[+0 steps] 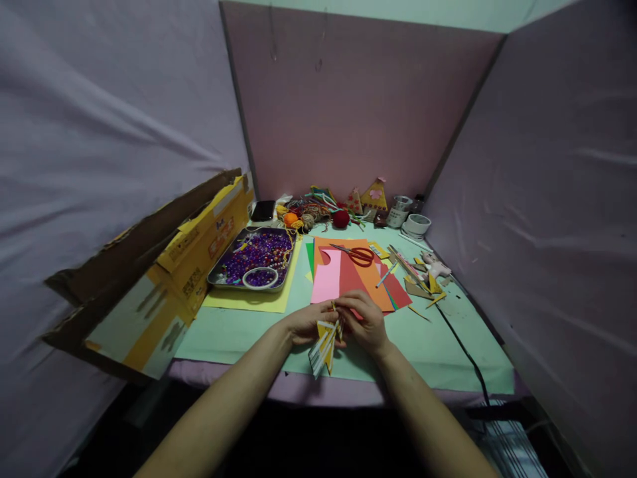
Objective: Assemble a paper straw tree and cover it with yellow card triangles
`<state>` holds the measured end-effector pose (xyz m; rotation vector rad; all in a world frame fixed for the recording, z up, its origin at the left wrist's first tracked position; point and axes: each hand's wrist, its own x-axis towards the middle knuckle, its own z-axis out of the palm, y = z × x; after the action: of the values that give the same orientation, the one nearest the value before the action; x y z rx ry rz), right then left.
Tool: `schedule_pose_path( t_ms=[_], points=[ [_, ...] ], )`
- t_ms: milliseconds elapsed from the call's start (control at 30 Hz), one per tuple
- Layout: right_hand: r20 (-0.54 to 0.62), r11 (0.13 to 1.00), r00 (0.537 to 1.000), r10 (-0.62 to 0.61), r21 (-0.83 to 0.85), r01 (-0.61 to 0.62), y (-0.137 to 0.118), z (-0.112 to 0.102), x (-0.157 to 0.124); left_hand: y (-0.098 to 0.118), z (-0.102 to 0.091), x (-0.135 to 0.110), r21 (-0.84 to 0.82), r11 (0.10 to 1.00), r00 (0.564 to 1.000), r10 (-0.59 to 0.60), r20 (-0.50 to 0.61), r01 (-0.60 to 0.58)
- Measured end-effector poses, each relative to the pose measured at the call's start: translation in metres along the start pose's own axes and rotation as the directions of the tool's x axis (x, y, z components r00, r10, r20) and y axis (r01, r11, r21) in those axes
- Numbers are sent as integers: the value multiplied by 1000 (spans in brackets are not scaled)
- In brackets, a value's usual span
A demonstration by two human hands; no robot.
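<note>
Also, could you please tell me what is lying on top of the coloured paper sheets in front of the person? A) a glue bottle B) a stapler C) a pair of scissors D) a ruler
C: a pair of scissors with red handles lies on the orange paper sheet.

We find a rectangular metal tray [251, 259] on a flat paper sheet [249, 302] at centre left, with a flattened cardboard box [199, 265] just left of it. Stacked paper sheets [353, 279] lie at centre beneath metal-bladed scissors [355, 254]. Before them, at lower centre, the left hand [308, 323] and right hand [363, 322] hold a folded paper bundle [323, 346] between them.
</note>
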<state>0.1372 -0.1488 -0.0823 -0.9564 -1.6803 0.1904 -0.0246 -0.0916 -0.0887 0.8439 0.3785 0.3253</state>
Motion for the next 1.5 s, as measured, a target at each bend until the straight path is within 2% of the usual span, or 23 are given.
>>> schedule_pose_path(
  t_ms=[600,1033,1133,1233,1300,1400,1500],
  points=[
    [-17,999,998,-52,9,52,0,0,0,-3,-4,1,19,1000,999,13,34,-13],
    [-41,998,998,-44,48,46,-1,-1,-1,2,2,-4,80,997,1000,17,14,-18],
    [-36,994,999,34,102,-30,0,-3,0,5,5,-5,114,994,1000,1,9,-2],
    [55,962,990,130,237,-139,2,-6,0,6,6,-6,139,990,999,-36,36,30],
    [164,894,964,207,369,-255,5,-9,0,6,5,-7,138,988,995,-72,69,62],
    [311,738,897,314,514,-436,7,-12,0,5,3,-7,134,987,989,-102,110,87],
    [359,652,853,379,550,-522,7,-13,1,5,4,-8,148,985,983,-115,144,94]
  ],
)
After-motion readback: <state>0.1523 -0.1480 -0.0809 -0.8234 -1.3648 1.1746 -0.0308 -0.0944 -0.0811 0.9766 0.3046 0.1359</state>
